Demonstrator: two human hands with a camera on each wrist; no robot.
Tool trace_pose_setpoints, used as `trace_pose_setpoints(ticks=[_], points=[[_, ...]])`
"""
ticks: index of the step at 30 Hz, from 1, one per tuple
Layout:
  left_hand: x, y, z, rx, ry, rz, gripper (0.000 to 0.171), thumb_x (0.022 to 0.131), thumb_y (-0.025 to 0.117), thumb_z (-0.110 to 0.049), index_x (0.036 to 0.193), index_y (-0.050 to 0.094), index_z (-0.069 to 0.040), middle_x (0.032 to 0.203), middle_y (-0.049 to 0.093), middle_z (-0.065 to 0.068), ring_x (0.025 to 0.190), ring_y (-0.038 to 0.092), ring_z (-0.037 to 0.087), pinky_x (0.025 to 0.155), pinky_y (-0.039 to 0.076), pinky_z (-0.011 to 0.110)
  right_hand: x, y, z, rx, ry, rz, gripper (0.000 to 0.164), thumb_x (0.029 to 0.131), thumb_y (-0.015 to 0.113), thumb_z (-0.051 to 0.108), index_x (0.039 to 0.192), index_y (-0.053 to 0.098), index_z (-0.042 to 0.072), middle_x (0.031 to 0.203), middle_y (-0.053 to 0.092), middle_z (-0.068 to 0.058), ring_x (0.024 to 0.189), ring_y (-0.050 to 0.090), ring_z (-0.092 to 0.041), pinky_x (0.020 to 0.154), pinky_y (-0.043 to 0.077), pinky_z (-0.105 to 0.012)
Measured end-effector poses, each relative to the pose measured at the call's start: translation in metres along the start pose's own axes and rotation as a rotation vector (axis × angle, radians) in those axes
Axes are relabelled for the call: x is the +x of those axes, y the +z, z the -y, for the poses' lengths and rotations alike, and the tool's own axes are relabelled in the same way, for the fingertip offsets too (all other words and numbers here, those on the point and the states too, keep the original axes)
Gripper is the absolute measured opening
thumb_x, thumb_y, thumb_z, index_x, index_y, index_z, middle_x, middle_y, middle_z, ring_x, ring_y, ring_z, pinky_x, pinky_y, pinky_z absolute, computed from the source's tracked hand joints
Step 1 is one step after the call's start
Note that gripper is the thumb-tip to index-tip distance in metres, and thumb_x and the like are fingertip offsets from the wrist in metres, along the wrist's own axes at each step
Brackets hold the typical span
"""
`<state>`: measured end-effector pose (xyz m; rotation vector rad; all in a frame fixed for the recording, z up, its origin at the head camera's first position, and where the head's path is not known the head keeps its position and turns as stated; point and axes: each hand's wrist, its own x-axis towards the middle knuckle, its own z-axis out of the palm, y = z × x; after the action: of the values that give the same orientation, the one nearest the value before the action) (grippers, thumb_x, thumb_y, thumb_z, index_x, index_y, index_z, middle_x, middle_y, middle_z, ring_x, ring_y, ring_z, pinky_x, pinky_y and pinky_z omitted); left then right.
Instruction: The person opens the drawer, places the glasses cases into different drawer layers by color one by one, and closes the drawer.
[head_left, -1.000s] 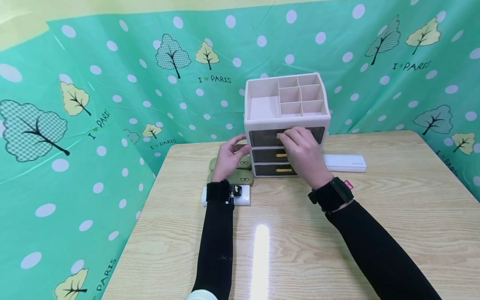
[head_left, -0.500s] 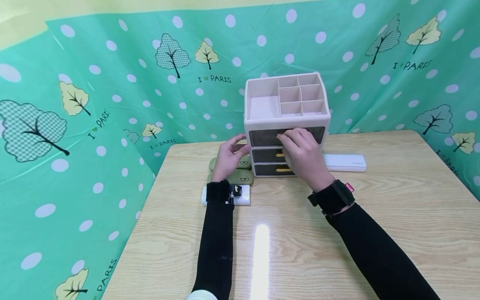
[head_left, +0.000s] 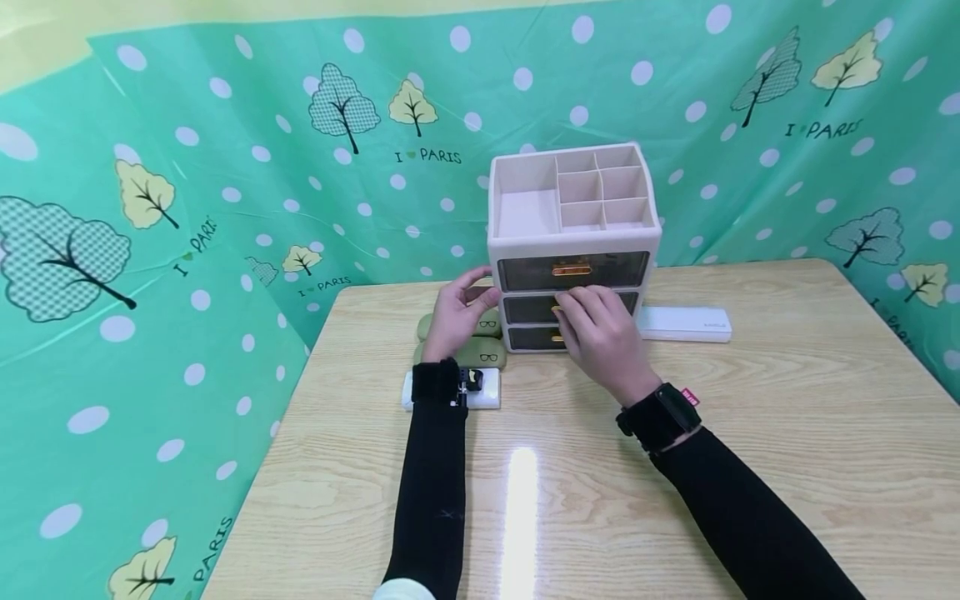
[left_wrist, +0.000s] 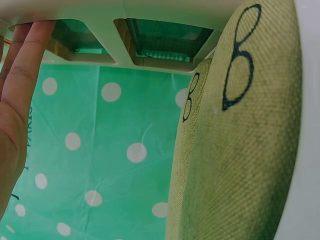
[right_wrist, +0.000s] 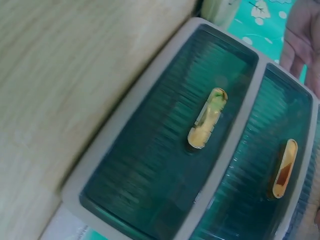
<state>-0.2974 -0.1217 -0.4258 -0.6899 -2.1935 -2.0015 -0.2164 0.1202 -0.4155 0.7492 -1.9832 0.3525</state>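
A white desktop organizer has three dark see-through drawers with gold handles. My right hand is in front of the middle drawer, fingers bent, tips overlapping its handle in the head view. In the right wrist view that middle handle and the bottom handle show uncovered; I cannot tell how the right fingers are set. The top drawer's handle is free and all drawers sit in. My left hand rests extended fingers against the organizer's left side.
Two green glasses cases printed with spectacles lie left of the organizer, under and beside my left hand. In front of them is a white box, partly behind the left wrist. Another white box lies right of the organizer. A polka-dot cloth hangs behind.
My right hand has left the top drawer's handle and moved down to the middle drawer. The left hand stays at the organizer's side.
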Motion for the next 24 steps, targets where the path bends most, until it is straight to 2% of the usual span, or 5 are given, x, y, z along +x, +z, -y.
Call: trace_pose_setpoints(ticks=[6,11,16,24], points=[[0.0,-0.001,0.0,-0.016,-0.011,0.003,0.045,0.097,0.069,-0.011,0.139,0.059,-0.001,0.137,0.062,0.018,0.115,0.069,0.03,0.094,0.059,0.036,-0.01,0.009,0.0,-0.004,0.06,0.05,0.028,0.09,0.075,0.001,0.116,0.068,-0.007,0.11,0.069,-0.023,0.1,0.063,-0.04,0.088,0.055,-0.049],[0.0,-0.001,0.0,-0.018,-0.02,0.0,0.045,0.096,0.069,-0.011,0.139,0.059,0.0,0.136,0.062,0.02,0.114,0.069,0.029,0.094,0.058,0.035,-0.016,0.015,0.0,-0.004,0.115,0.079,0.024,0.09,0.073,-0.003,0.113,0.069,-0.006,0.107,0.069,-0.021,0.1,0.063,-0.039,0.085,0.056,-0.048],[0.0,-0.001,-0.001,-0.032,-0.02,0.0,0.045,0.097,0.069,-0.01,0.139,0.06,0.0,0.136,0.061,0.022,0.113,0.069,0.028,0.094,0.059,0.035,-0.018,0.018,0.0,-0.008,0.137,0.104,0.023,0.088,0.073,-0.006,0.111,0.069,-0.005,0.107,0.069,-0.02,0.1,0.062,-0.038,0.083,0.056,-0.048],[0.001,0.0,0.0,-0.03,-0.028,0.003,0.045,0.096,0.069,-0.01,0.14,0.06,-0.001,0.135,0.064,0.016,0.115,0.068,0.03,0.094,0.059,0.035,-0.015,0.02,-0.001,-0.027,0.154,0.125,0.02,0.089,0.073,-0.007,0.109,0.07,-0.004,0.107,0.07,-0.019,0.101,0.062,-0.037,0.085,0.056,-0.049]])
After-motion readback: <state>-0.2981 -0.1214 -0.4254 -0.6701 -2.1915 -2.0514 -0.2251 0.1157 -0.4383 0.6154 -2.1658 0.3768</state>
